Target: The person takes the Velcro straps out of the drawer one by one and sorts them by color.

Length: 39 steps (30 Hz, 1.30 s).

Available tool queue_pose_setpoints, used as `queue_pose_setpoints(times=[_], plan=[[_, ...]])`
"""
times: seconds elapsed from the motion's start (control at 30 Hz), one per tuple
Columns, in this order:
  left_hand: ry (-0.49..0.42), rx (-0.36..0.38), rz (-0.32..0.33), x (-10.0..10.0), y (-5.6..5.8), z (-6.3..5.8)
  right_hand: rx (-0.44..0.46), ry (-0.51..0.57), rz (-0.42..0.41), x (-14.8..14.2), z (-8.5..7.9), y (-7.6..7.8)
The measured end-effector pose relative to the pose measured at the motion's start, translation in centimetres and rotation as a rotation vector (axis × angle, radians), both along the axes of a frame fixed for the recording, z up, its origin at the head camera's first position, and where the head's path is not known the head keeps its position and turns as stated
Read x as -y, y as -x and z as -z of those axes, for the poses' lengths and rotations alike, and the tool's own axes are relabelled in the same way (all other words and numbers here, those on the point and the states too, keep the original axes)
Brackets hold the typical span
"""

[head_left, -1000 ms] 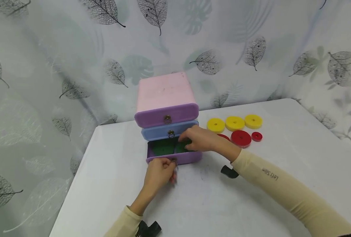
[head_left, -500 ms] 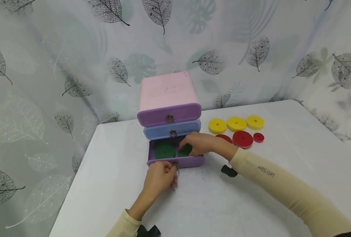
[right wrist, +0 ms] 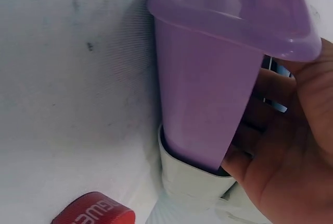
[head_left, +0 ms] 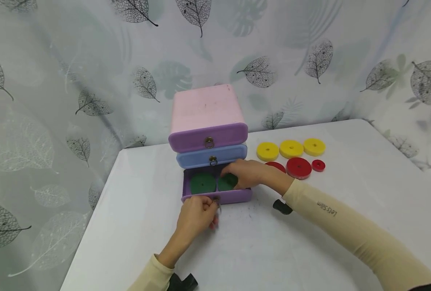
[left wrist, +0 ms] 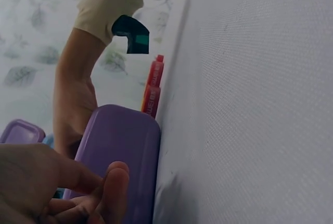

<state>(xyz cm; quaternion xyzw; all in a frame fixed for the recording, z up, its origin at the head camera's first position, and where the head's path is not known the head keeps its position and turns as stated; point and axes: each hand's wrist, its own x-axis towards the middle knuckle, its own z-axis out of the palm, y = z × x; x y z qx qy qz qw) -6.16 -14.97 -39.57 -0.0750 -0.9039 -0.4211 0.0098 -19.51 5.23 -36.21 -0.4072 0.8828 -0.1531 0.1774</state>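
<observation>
The bottom purple drawer (head_left: 233, 197) of a small chest stands pulled out. Two flat green discs lie side by side in it, the left disc (head_left: 202, 184) with a small centre hole. My left hand (head_left: 196, 216) pinches the ring pull on the drawer's front, its fingertips before the purple front in the left wrist view. My right hand (head_left: 248, 174) reaches over the drawer's right wall, thumb and fingers spread across the right green disc (head_left: 227, 182) and gripping it. In the right wrist view, the drawer wall hides the fingertips of that hand (right wrist: 281, 140).
Above are a blue drawer (head_left: 193, 159), a purple drawer (head_left: 190, 140) and the pink chest top (head_left: 206, 107). Right of the chest lie yellow discs (head_left: 291, 149) and red discs (head_left: 299, 168) on the white table (head_left: 273, 246). A leaf-patterned curtain (head_left: 128, 40) hangs behind.
The bottom drawer has come out slightly toward me with my left hand on its pull. More of the green discs shows. My right hand stays over the right disc; the head view shifts a little.
</observation>
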Motion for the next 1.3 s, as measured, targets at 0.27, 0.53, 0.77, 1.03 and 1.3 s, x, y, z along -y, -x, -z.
queue_pose_setpoints(times=[0.27, 0.53, 0.77, 1.03, 1.3], plan=[[0.079, -0.047, -0.006, -0.4, -0.5, 0.1, -0.045, 0.018, 0.003, -0.3, 0.6, -0.3], [0.120, -0.042, -0.033, -0.6, -1.0, -0.1, -0.038, 0.097, -0.006, -1.1, -0.1, -0.7], [0.118, -0.025, -0.030, -0.4, -1.1, -0.2, -0.039, 0.132, -0.004, -1.5, -0.9, -1.3], [0.121, -0.025, -0.017, -0.5, -1.2, -0.1, -0.026, 0.138, -0.006, -1.9, -1.5, -1.6], [0.126, -0.036, -0.012, -0.5, -1.1, -0.3, -0.048, 0.224, -0.033, -2.4, -2.7, -2.1]])
